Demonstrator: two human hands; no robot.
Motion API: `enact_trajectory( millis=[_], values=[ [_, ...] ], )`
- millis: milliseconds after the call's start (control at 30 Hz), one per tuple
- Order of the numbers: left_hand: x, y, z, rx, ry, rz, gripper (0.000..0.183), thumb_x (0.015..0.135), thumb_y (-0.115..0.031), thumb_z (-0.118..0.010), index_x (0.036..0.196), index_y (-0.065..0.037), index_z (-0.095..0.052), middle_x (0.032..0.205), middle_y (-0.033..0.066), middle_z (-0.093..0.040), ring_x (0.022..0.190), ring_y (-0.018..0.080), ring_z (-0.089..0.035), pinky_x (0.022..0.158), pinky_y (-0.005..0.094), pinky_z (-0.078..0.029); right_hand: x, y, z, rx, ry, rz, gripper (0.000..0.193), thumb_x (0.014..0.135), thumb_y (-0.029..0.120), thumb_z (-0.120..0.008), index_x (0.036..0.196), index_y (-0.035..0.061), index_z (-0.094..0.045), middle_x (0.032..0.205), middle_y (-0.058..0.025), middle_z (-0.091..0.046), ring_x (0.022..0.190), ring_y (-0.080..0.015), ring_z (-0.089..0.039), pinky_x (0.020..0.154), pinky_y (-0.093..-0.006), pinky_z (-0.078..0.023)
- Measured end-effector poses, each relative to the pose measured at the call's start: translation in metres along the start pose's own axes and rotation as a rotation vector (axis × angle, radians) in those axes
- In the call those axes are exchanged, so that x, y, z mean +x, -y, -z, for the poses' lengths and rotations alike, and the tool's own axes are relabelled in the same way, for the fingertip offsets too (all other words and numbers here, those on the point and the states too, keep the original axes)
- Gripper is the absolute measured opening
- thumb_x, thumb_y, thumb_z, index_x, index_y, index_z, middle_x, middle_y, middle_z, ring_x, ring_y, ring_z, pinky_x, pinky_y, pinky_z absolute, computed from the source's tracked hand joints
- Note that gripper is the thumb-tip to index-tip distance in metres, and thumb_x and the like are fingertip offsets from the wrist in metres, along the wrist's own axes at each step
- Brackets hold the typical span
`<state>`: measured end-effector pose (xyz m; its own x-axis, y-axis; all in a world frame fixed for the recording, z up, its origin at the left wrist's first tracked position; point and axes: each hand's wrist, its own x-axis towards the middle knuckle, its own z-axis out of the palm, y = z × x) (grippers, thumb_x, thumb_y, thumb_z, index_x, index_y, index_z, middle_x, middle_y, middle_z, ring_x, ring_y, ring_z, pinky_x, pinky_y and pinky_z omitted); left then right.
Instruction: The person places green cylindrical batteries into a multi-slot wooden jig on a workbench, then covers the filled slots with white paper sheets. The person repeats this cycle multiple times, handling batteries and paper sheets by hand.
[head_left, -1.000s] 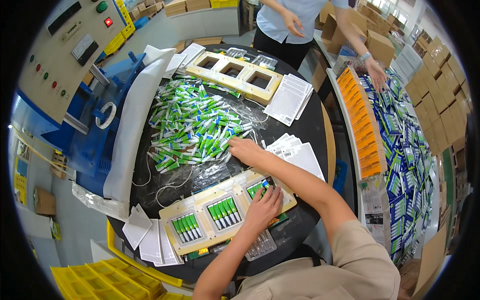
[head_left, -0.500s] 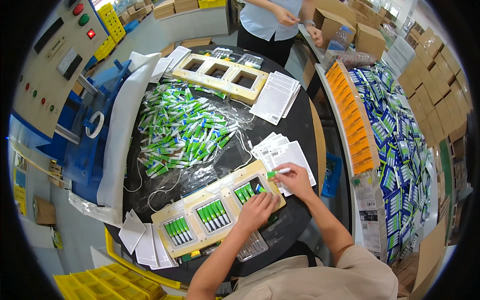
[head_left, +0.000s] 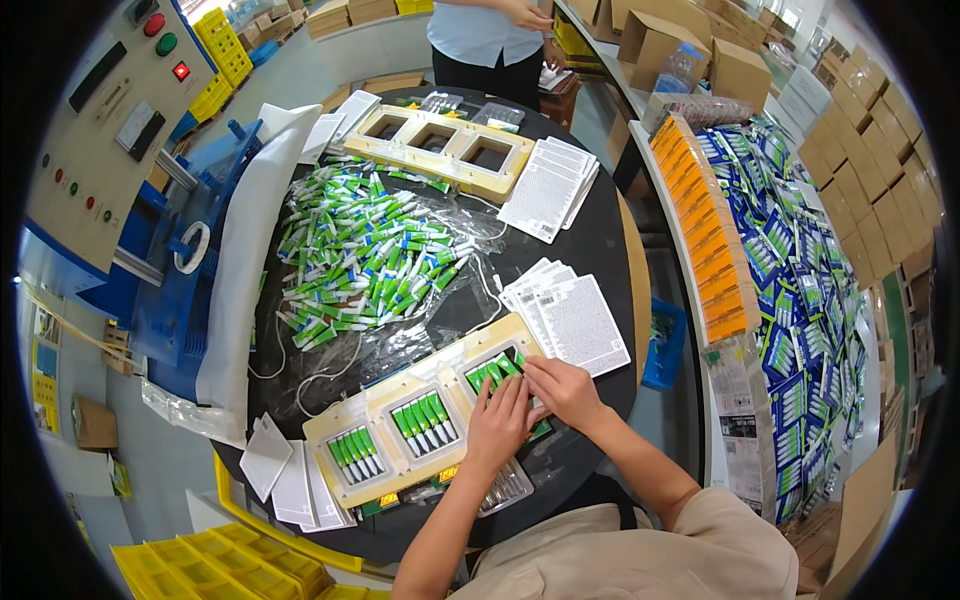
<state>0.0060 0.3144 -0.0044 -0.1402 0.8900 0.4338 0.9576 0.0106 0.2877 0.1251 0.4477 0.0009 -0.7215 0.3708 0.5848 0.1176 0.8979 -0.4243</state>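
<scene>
Two hands meet over the right window of the near cream frame (head_left: 480, 345). The left hand (head_left: 500, 425) has its fingers close together, bent down at that window's near side. The right hand (head_left: 566, 395) has its fingertips bunched at the window's right side. I cannot tell if they are pinching a tube, because the fingers hide the spot. A clear plastic tray (head_left: 507, 487) pokes out from under the frame's near edge.

The left and middle windows of the frame look done. The left-window tubes (head_left: 356, 455) and the middle-window tubes (head_left: 424, 422) lie side by side in neat rows. Their green ends are at the far side, and their pale ends point to the person. The right window looks only partly done: green right-window tubes (head_left: 484, 376) show beside the fingers, but I can't count them all.

White cards lie just past the frame's left end (head_left: 300, 490) and past its right end (head_left: 585, 330). Beyond the frame is a big messy pile of loose tubes (head_left: 375, 260), green and white with bits of blue, so plenty are left. Farther past the frame sits another cream frame (head_left: 458, 148) with no tubes showing in its three holes. Farthest off, a co-worker (head_left: 487, 35) stands in a light blue top.
</scene>
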Motion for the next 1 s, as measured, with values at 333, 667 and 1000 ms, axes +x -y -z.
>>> enact_trajectory(
  millis=[333, 667, 1000],
  values=[
    [-0.021, 0.007, 0.011, -0.015, 0.108, -0.001, 0.047, 0.091, -0.025, -0.074, 0.129, 0.001, -0.063, 0.14, 0.0141, -0.06, 0.136, 0.0275, -0.054, 0.119, 0.0542, -0.033, -0.003, 0.013, -0.014, -0.146, 0.005, -0.053, 0.033, 0.081, 0.011, -0.075, 0.111, -0.0019, -0.07, 0.114, -0.0138, -0.069, 0.088, -0.0273, -0.067, 0.075, -0.0377, -0.056],
    [-0.02, 0.005, 0.029, 0.021, 0.223, 0.197, 0.077, 0.093, -0.042, -0.067, 0.149, 0.004, -0.043, 0.158, 0.0192, -0.041, 0.149, 0.0311, -0.038, 0.123, 0.056, -0.022, -0.005, 0.027, -0.001, -0.189, 0.244, -0.044, 0.042, 0.093, 0.016, -0.065, 0.132, 0.0008, -0.063, 0.145, -0.0124, -0.056, 0.138, -0.0303, -0.05, 0.114, -0.0471, -0.038],
    [-0.02, 0.011, 0.028, 0.059, 0.276, 0.165, 0.083, 0.095, -0.053, -0.059, 0.155, -0.001, -0.036, 0.163, 0.0149, -0.034, 0.152, 0.0284, -0.031, 0.125, 0.057, -0.013, -0.012, 0.028, -0.008, -0.13, 0.307, -0.095, 0.045, 0.098, 0.015, -0.057, 0.139, -0.002, -0.056, 0.153, -0.0138, -0.049, 0.146, -0.0315, -0.041, 0.12, -0.0497, -0.031]
  ],
)
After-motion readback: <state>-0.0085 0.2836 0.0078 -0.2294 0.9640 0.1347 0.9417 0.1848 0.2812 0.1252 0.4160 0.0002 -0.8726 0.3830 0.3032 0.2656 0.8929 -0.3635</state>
